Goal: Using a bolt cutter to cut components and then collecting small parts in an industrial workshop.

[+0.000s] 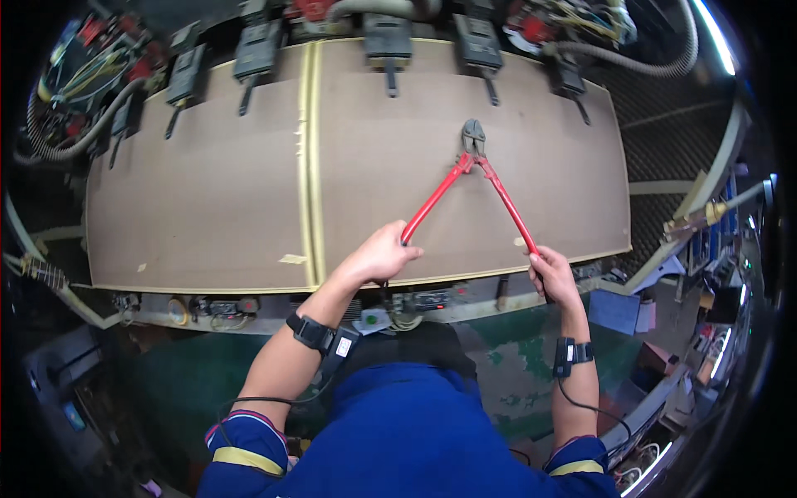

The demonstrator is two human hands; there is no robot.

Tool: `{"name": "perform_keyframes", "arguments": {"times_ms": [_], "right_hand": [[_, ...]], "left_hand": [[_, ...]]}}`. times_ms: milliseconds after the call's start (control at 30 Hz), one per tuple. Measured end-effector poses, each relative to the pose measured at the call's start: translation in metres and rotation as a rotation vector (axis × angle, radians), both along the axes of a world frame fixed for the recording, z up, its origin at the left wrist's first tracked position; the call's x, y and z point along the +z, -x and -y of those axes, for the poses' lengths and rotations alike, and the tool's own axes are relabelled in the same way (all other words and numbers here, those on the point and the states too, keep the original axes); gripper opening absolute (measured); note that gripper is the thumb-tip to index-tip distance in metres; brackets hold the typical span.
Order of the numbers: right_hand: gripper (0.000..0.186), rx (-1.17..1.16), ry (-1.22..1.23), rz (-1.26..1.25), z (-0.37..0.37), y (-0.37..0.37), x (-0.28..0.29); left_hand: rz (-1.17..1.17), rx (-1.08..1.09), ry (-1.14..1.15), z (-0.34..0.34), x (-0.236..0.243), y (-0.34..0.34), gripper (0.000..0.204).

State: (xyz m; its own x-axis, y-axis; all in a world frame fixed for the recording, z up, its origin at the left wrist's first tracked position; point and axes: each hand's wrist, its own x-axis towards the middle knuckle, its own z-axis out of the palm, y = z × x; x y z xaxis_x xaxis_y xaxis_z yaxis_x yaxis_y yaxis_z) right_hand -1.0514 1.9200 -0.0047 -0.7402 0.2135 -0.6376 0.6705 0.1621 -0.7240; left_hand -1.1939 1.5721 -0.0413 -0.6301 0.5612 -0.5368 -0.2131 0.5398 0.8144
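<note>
A pair of bolt cutters [473, 162] with red handles and a grey jaw head lies over the brown board [398, 133]. Its handles are spread wide, and the head points away from me. My left hand [387, 252] is closed round the end of the left handle near the board's front edge. Wrapped round the lower end of the right handle is my right hand [554, 275]. The jaws sit above bare board with nothing visible between them. Each forearm wears a black strap with a small cabled device.
Several grey clamps [388, 46] with dark levers press along the board's far edge. A yellow taped seam [311, 158] runs across the board. Corrugated hoses [639, 62] and red-and-black machinery stand behind. A frame rail [232, 311] with fittings runs below the near edge, above a green floor [183, 373].
</note>
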Motion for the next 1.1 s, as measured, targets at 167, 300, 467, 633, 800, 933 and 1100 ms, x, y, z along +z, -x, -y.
{"name": "perform_keyframes", "arguments": {"times_ms": [167,300,467,633,800,933,1100], "right_hand": [[0.024,0.001,-0.107,0.035,-0.104,0.024,0.005],[0.023,0.087,-0.195,0.031,-0.165,0.081,0.01],[0.024,0.342,-0.326,-0.003,-0.216,0.142,0.023],[0.025,0.41,-0.31,-0.029,-0.237,0.173,0.02],[0.019,0.338,-0.075,0.023,-0.226,0.179,0.02],[0.02,0.07,0.253,0.036,-0.186,0.163,0.007],[0.028,-0.043,0.293,-0.069,-0.174,0.142,-0.022]], "left_hand": [[0.154,0.034,-0.007,-0.113,0.008,0.028,0.026],[0.204,0.155,-0.034,-0.166,0.017,0.043,0.022],[0.195,0.252,-0.014,-0.211,0.033,0.053,0.021],[0.223,0.287,-0.016,-0.214,0.034,0.077,0.022],[0.275,0.357,-0.012,-0.23,0.049,0.086,0.023],[0.241,0.545,-0.115,-0.277,0.033,0.053,0.025],[0.098,0.592,-0.069,-0.285,0.007,0.035,0.028]]}}
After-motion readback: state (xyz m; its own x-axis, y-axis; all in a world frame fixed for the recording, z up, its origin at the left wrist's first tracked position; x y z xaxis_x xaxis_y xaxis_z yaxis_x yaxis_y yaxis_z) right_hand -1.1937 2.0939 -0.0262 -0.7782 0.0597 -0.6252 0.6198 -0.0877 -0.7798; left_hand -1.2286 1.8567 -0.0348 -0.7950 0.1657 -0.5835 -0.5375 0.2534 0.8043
